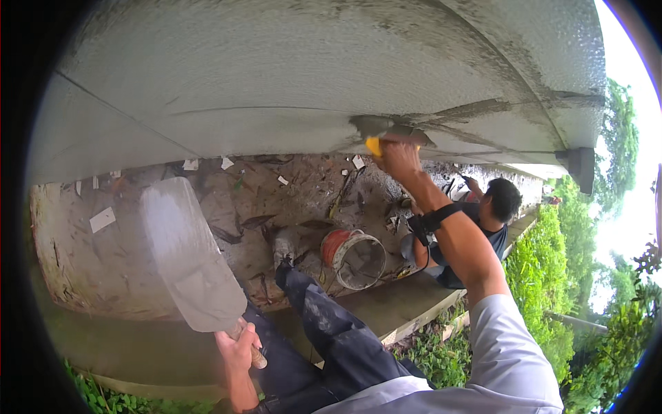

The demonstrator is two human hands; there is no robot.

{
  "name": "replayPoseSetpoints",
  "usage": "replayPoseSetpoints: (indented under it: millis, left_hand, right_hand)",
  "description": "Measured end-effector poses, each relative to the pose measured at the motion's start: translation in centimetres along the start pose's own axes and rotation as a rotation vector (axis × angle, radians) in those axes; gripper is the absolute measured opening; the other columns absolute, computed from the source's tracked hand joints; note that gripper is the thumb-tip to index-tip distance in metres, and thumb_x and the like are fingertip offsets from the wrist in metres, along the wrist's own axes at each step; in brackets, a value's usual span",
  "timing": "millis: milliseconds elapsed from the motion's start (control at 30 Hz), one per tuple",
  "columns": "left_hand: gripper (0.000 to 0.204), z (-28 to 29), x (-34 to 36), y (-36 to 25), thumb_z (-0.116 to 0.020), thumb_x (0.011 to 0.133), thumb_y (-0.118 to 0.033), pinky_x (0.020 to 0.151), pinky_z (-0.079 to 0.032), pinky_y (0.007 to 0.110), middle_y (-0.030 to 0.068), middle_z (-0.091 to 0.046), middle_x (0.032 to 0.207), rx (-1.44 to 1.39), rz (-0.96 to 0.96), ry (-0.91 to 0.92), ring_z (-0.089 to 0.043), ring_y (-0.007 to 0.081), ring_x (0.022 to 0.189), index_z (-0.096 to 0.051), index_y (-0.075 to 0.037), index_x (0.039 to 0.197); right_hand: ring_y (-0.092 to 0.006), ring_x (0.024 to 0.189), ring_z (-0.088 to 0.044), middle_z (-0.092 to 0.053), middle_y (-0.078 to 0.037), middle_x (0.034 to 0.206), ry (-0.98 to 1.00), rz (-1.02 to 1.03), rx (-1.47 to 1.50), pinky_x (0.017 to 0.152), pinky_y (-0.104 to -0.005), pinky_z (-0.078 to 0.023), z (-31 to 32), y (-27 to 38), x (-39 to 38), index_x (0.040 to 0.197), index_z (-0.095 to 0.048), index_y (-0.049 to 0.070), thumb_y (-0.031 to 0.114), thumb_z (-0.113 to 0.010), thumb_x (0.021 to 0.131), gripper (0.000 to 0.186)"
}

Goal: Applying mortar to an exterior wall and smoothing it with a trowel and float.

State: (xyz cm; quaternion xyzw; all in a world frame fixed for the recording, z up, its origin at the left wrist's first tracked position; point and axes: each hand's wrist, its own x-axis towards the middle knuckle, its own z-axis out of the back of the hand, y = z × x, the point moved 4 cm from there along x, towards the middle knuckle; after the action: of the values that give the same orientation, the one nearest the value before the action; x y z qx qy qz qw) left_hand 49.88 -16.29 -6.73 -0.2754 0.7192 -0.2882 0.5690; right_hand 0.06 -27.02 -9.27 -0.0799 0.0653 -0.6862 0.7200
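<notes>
My left hand [238, 348] grips the wooden handle of a broad, rectangular flat metal trowel [186, 248], its face coated with grey mortar, held low over the strip of ground. My right hand [401, 162] is closed on a yellow float [374, 146] pressed to the grey wall [289, 76]. Dark wet mortar [376, 125] shows around the float, with darker streaks running off it to the right. A black strap with a device [431, 222] is on my right forearm. Part of the float is hidden behind my fingers.
A red-and-white bucket [334, 245] with grey contents stands beside my outstretched leg. A crouching co-worker [493, 207] in dark clothing works farther along the wall, partly behind my right arm. The littered strip [114, 255] has a concrete edge [372, 310], with green plants [552, 262] beyond.
</notes>
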Motion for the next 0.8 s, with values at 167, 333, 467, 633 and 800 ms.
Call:
replayPoseSetpoints:
  millis: [167, 333, 467, 633, 800]
  left_hand:
    - [0.025, 2.5, -0.2, 1.1, -0.063, 0.081, -0.001, 0.042, -0.045, 0.027, 0.0055, -0.048, 0.073, 0.010, 0.017, -0.014, -0.049, 0.0134, 0.045, -0.043, -0.003, 0.095]
    - [0.025, 3.3, -0.4, -0.1, -0.064, 0.081, -0.001, 0.041, -0.045, 0.027, 0.0057, -0.049, 0.071, -0.032, 0.007, -0.028, -0.050, 0.0138, 0.044, -0.043, -0.002, 0.095]
    - [0.025, 4.6, -0.4, -0.7, -0.064, 0.081, -0.002, 0.041, -0.045, 0.027, 0.0055, -0.048, 0.071, -0.015, -0.021, -0.013, -0.050, 0.0137, 0.045, -0.044, -0.002, 0.096]
    - [0.026, 6.2, -1.0, -1.5, -0.065, 0.082, -0.003, 0.043, -0.045, 0.027, 0.0057, -0.049, 0.074, 0.002, -0.024, -0.011, -0.051, 0.0137, 0.048, -0.044, -0.002, 0.097]
    - [0.027, 8.1, -1.3, -0.5, -0.065, 0.082, -0.004, 0.044, -0.046, 0.028, 0.0060, -0.050, 0.075, -0.050, -0.007, -0.029, -0.051, 0.0136, 0.048, -0.043, -0.002, 0.098]
  right_hand:
    - [-0.0356, 0.078, -0.066, -0.066, -0.019, 0.083, 0.246, -0.212, 0.178, 0.070, -0.0439, -0.052, 1.9, 1.2, 1.7, 0.099, -0.064, 0.000, 0.029, -0.073, 0.070, 0.042]
    - [-0.0367, 0.086, -0.064, -0.064, -0.021, 0.094, 0.105, 0.001, -0.016, 0.073, -0.0465, -0.052, 2.3, 4.8, 2.4, 0.100, -0.063, 0.001, 0.034, -0.074, 0.074, 0.044]
    - [-0.0344, 0.083, -0.067, -0.068, -0.017, 0.087, 0.454, -0.223, 0.141, 0.077, -0.0476, -0.051, 2.1, 5.6, 5.8, 0.109, -0.059, 0.004, 0.034, -0.071, 0.077, 0.046]
    - [-0.0353, 0.080, -0.067, -0.068, -0.017, 0.084, 0.276, -0.283, 0.154, 0.074, -0.0461, -0.051, 3.6, 6.3, 5.4, 0.100, -0.061, 0.001, 0.030, -0.070, 0.076, 0.039]
    - [-0.0367, 0.081, -0.067, -0.068, -0.019, 0.085, 0.018, 0.052, 0.067, 0.075, -0.0465, -0.051, 3.7, 9.5, 6.2, 0.096, -0.063, 0.002, 0.028, -0.070, 0.076, 0.034]
